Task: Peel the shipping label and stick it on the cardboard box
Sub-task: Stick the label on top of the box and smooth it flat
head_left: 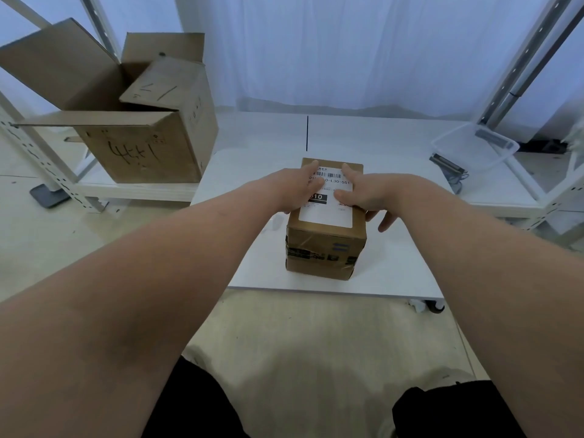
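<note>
Two-handed press: left hand [298, 191] and right hand [363, 194], both open, flattening shipping label [328, 211] onto cardboard box [325, 248] mid-frame.
Risk: uneven rubbing trapping wrinkles.

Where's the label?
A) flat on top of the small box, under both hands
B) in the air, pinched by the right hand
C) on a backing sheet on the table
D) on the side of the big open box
A: the label lies flat on top of the box, with the left hand and right hand pressing on it.
</note>
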The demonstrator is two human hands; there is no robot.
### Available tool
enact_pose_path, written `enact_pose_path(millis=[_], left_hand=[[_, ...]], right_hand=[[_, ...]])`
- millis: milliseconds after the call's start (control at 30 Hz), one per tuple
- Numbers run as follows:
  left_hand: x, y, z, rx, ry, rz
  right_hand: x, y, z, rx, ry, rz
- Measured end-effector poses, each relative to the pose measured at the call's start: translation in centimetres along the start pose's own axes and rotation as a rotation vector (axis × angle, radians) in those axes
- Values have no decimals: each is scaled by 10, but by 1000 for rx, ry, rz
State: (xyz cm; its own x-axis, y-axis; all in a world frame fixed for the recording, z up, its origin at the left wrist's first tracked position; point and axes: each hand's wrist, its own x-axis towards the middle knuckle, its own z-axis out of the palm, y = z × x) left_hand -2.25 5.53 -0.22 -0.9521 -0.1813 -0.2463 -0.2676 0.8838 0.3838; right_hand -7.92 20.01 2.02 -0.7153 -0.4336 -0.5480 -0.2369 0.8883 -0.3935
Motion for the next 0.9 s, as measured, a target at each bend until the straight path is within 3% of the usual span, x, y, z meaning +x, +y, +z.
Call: enact_pose_path(millis=[200, 333, 467, 567, 700, 900], left_hand=[[11, 7, 3, 164, 82, 5], [13, 4, 8, 259, 145, 7], [8, 5, 10, 456, 237, 5], [2, 2, 6, 539, 272, 100], [-5, 0, 6, 597, 176, 336], [-4, -5, 3, 370, 25, 202]], right_hand=[[-2, -8, 7, -375, 169, -106], [16, 3, 16, -316, 316, -107], [23, 13, 17, -433, 486, -190], [25, 18, 17, -425, 498, -184], [24, 18, 19, -444, 514, -179], [14, 19, 24, -447, 500, -369]])
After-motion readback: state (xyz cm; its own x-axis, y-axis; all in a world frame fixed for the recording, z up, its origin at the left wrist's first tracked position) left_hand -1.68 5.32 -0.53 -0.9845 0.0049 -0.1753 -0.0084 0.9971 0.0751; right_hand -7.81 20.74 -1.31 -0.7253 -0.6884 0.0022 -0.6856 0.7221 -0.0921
